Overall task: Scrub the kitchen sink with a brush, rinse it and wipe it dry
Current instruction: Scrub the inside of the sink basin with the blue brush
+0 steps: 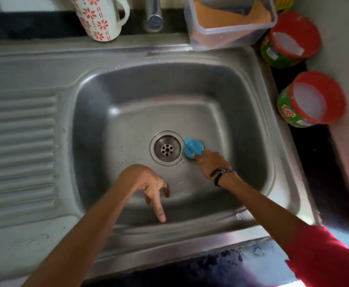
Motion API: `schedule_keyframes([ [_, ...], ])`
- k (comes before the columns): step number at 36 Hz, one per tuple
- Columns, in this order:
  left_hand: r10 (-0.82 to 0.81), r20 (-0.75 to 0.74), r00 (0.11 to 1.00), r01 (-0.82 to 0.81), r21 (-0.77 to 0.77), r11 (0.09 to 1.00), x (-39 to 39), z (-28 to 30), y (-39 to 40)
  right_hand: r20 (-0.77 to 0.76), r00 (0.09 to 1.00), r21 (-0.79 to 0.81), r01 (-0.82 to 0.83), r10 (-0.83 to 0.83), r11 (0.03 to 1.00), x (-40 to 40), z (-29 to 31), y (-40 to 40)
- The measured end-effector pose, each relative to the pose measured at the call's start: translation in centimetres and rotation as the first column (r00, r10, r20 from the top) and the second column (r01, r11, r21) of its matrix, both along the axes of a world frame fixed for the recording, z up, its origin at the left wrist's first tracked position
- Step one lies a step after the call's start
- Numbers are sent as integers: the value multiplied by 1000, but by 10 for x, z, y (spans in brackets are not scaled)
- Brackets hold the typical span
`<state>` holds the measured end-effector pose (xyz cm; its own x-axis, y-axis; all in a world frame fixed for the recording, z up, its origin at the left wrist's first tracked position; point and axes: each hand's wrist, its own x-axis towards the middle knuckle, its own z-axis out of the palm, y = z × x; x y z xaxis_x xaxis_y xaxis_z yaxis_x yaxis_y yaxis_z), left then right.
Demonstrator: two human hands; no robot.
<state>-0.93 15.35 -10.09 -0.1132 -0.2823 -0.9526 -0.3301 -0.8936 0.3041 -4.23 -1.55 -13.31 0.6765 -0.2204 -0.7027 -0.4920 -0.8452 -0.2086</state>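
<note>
A steel kitchen sink (111, 96) fills the view, with its drain (167, 148) in the middle of the basin floor. Just right of the drain lies a small round blue brush (192, 147). My right hand (209, 161) grips the brush from its near side and holds it down on the basin floor. My left hand (148, 185) hangs over the near part of the basin, fingers loosely bent and pointing down, holding nothing. The tap (154, 14) stands behind the basin; no water runs from it.
A ribbed draining board (20, 146) lies to the left. Behind the sink stand a flowered mug (99, 16) and a clear tub (229, 36) holding an orange cloth (227, 16). Two red-rimmed cleaner tubs (289, 41) (310, 100) sit on the right counter.
</note>
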Motion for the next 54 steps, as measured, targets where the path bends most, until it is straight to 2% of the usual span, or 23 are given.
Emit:
schedule_keyframes([
  [4,-38,72,997,33,80,996,11,8,27,23,990,-27,-140,141,990,1,-13,35],
  [9,-128,22,991,124,134,983,6,16,37,-7,964,-19,-268,268,963,31,-22,66],
  [12,-109,19,994,105,137,985,2,16,38,-18,981,98,-191,194,977,38,-26,79],
  [14,-123,26,992,118,141,983,1,16,37,-16,1000,251,7,-4,968,43,-34,78],
  [15,-139,26,990,134,147,980,1,16,36,-64,965,375,260,-255,890,43,-35,76],
  [16,-159,22,987,154,154,976,0,15,34,-158,851,469,511,-501,720,41,-35,72],
  [17,-184,14,983,180,160,971,0,13,33,-348,618,508,756,-705,413,40,-35,71],
  [19,-236,-9,972,234,174,956,-1,9,29,-531,282,500,866,-799,-27,33,-40,74],
  [20,-258,-17,966,257,182,949,-1,8,27,-541,217,494,864,-813,-98,32,-41,79],
  [24,-283,-5,959,278,205,939,-1,5,24,-385,303,526,848,-872,62,26,-44,114],
  [26,-271,13,962,263,205,943,0,2,25,-233,514,499,792,-826,352,21,-55,114],
  [28,-265,3,964,259,207,943,0,-1,25,-58,806,392,561,-590,729,14,-54,94],
  [29,-266,12,964,258,209,943,0,-2,24,8,909,324,393,-418,861,12,-50,77],
  [31,-289,66,955,272,200,941,0,-1,22,47,998,142,36,-43,989,11,-40,42],
  [35,-312,91,946,293,176,940,0,1,20,74,936,-142,-331,343,933,18,-28,35],
  [39,-242,70,968,224,203,953,2,1,21,44,889,-154,-444,455,883,14,-40,77],
  [41,-245,70,967,226,205,952,3,2,20,74,936,-114,-336,345,935,18,-42,75],
  [44,-292,78,953,272,202,941,1,3,16,82,996,120,18,-28,993,16,-48,58],
  [46,-306,109,946,280,207,938,0,4,14,15,956,298,275,-293,914,10,-50,54],
  [48,-312,121,942,283,209,936,-1,3,12,-120,834,435,532,-538,727,7,-49,54],
  [51,-322,118,939,292,221,931,-2,1,11,-330,665,511,722,-670,466,3,-34,46],
  [52,-326,112,939,296,227,928,-2,1,11,-355,659,521,729,-663,445,2,-27,42],
  [54,-343,76,936,318,234,919,-1,-3,11,-333,718,531,679,-612,507,2,-18,31],
])
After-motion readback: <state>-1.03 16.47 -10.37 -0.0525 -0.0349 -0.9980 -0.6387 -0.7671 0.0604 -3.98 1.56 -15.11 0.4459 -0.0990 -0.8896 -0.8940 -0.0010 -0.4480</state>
